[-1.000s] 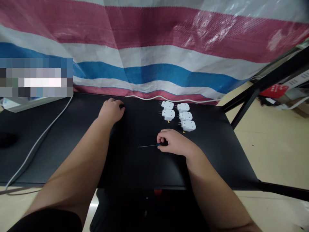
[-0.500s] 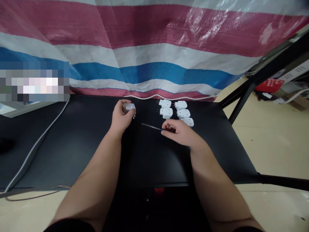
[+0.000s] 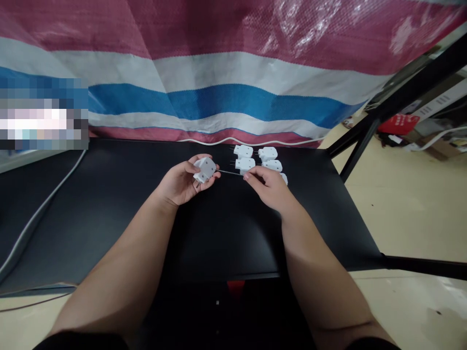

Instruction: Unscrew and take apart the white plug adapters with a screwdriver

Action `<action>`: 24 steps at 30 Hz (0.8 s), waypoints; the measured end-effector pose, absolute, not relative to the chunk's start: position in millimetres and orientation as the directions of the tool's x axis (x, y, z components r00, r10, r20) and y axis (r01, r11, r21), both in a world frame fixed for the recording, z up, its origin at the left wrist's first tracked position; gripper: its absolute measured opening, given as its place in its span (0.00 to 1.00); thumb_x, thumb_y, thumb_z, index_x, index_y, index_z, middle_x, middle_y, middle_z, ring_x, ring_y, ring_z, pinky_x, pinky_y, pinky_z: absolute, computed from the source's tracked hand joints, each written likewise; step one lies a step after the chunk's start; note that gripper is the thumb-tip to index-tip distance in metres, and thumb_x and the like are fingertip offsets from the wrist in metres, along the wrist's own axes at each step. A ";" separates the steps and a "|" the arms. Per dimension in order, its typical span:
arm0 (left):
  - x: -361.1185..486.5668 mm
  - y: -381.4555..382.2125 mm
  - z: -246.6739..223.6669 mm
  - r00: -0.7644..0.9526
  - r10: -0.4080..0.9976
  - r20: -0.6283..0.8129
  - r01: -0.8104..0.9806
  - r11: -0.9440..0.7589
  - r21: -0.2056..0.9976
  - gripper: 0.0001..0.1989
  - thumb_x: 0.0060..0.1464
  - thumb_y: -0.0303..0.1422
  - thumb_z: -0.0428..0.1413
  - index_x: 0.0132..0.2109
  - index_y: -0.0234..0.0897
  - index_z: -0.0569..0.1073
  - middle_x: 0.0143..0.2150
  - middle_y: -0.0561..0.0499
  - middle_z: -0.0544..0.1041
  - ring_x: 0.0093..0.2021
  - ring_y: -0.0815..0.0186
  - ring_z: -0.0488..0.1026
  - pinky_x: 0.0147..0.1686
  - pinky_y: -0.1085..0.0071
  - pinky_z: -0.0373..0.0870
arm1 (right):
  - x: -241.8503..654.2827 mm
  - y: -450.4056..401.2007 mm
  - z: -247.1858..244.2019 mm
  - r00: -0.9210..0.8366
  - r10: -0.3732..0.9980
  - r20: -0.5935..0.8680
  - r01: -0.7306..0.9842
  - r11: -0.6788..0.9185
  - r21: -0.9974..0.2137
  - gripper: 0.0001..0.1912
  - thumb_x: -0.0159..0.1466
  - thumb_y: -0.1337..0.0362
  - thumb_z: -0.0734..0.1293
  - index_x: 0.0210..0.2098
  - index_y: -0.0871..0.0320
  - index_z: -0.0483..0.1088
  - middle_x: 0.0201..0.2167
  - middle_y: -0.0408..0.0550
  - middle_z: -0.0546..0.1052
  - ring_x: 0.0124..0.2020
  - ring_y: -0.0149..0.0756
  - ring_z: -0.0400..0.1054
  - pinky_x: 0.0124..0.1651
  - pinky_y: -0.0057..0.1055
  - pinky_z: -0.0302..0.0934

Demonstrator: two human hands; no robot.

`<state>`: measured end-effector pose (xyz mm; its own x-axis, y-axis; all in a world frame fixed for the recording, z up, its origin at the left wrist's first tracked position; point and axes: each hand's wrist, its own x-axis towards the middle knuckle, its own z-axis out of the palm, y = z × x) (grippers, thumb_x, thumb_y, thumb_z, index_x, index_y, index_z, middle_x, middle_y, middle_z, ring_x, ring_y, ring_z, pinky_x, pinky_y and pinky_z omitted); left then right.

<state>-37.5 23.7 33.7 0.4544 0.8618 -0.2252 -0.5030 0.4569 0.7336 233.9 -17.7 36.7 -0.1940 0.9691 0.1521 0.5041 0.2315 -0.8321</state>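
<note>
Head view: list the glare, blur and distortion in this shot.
In the head view, glare shines on the red, white and blue woven tarp; the edges of the black tabletop bow from wide-lens distortion; a pixelated blur patch hides the left side; the white plastic plug adapter looks fairly sharp.

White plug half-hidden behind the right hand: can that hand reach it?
Probably yes: the right hand sits beside the white plastic plug, nothing between, though its fingers hold a thin metal screwdriver.
</note>
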 end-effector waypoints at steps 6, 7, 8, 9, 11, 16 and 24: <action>-38.4 22.0 31.7 0.493 0.856 -0.158 -0.468 0.414 0.781 0.17 0.47 0.24 0.63 0.46 0.37 0.77 0.47 0.42 0.86 0.45 0.54 0.87 0.45 0.65 0.85 | 228.8 -18.6 36.0 -0.193 0.972 0.136 0.494 0.216 -0.842 0.17 0.73 0.50 0.67 0.36 0.55 0.77 0.32 0.46 0.78 0.33 0.36 0.68 0.36 0.34 0.59; -37.9 21.8 30.9 0.492 0.856 -0.159 -0.449 0.406 0.796 0.15 0.48 0.25 0.64 0.45 0.37 0.76 0.47 0.43 0.86 0.45 0.54 0.87 0.45 0.65 0.85 | 228.7 -18.1 36.0 -0.196 0.972 0.130 0.489 0.212 -0.846 0.17 0.73 0.50 0.67 0.36 0.55 0.77 0.31 0.46 0.77 0.32 0.36 0.68 0.36 0.34 0.59; -37.5 21.6 29.9 0.488 0.858 -0.160 -0.427 0.395 0.814 0.15 0.49 0.25 0.65 0.45 0.37 0.76 0.47 0.43 0.86 0.44 0.55 0.87 0.44 0.66 0.84 | 228.8 -17.7 35.8 -0.201 0.972 0.118 0.484 0.203 -0.851 0.17 0.73 0.50 0.67 0.36 0.55 0.78 0.30 0.45 0.77 0.31 0.36 0.67 0.35 0.34 0.58; -37.1 21.3 28.8 0.484 0.861 -0.157 -0.403 0.379 0.833 0.15 0.50 0.25 0.66 0.46 0.38 0.76 0.47 0.43 0.86 0.44 0.56 0.87 0.44 0.67 0.84 | 229.1 -17.3 35.5 -0.206 0.974 0.099 0.477 0.188 -0.859 0.18 0.73 0.50 0.67 0.35 0.56 0.78 0.28 0.44 0.75 0.30 0.35 0.66 0.34 0.33 0.58; -36.8 20.4 26.5 0.489 0.863 -0.131 -0.357 0.335 0.872 0.18 0.50 0.24 0.67 0.49 0.39 0.75 0.46 0.45 0.86 0.44 0.58 0.86 0.44 0.69 0.82 | 229.5 -17.2 33.9 -0.214 0.976 0.031 0.451 0.127 -0.884 0.21 0.74 0.48 0.66 0.34 0.56 0.77 0.23 0.42 0.70 0.26 0.33 0.61 0.31 0.32 0.54; -38.2 17.1 24.9 0.540 0.842 0.012 -0.262 0.154 0.953 0.25 0.50 0.22 0.69 0.54 0.41 0.75 0.46 0.49 0.84 0.43 0.62 0.84 0.44 0.69 0.81 | 228.2 -21.0 31.8 -0.245 0.920 -0.306 0.265 -0.240 -0.934 0.25 0.77 0.45 0.62 0.30 0.55 0.72 0.19 0.34 0.54 0.19 0.27 0.45 0.22 0.29 0.42; -36.8 13.8 27.7 0.467 0.869 0.162 -0.081 -0.140 0.987 0.17 0.51 0.28 0.71 0.47 0.36 0.75 0.40 0.49 0.82 0.37 0.66 0.81 0.38 0.72 0.77 | 227.0 -6.3 57.6 -0.282 0.843 -0.458 0.217 -0.409 -0.886 0.22 0.76 0.51 0.67 0.29 0.58 0.73 0.19 0.34 0.54 0.19 0.24 0.43 0.18 0.24 0.41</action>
